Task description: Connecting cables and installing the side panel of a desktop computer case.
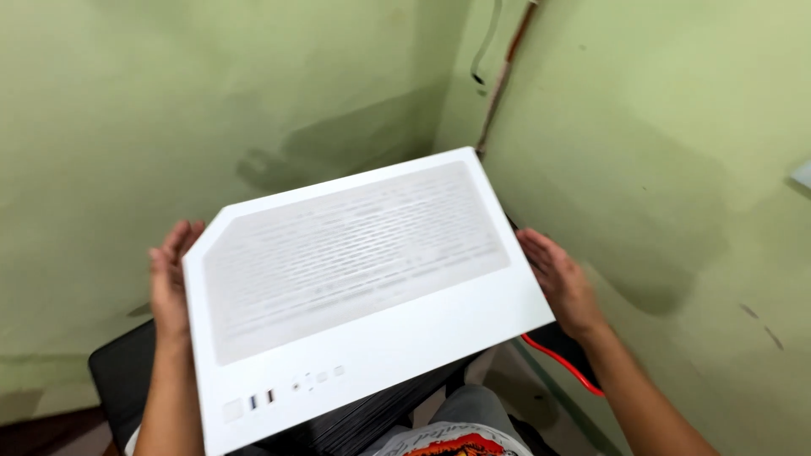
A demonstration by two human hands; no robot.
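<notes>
Head view: a white computer case (pixel 363 295) fills the middle of the frame, tilted, with its blurred mesh panel facing up. Left hand (pixel 171 283), at the left of the frame, lies flat and open against the case's left edge, fingers straight. Right hand (pixel 562 283), at the right, presses its open palm against the opposite edge, so the case is clamped between two flat palms rather than gripped by curled fingers. Small ports (pixel 262 399) sit along the near edge. Below, a black chair (pixel 122 376) and a red-edged object (pixel 562 363) are mostly hidden. Green walls (pixel 659 127) meet in a corner behind.
</notes>
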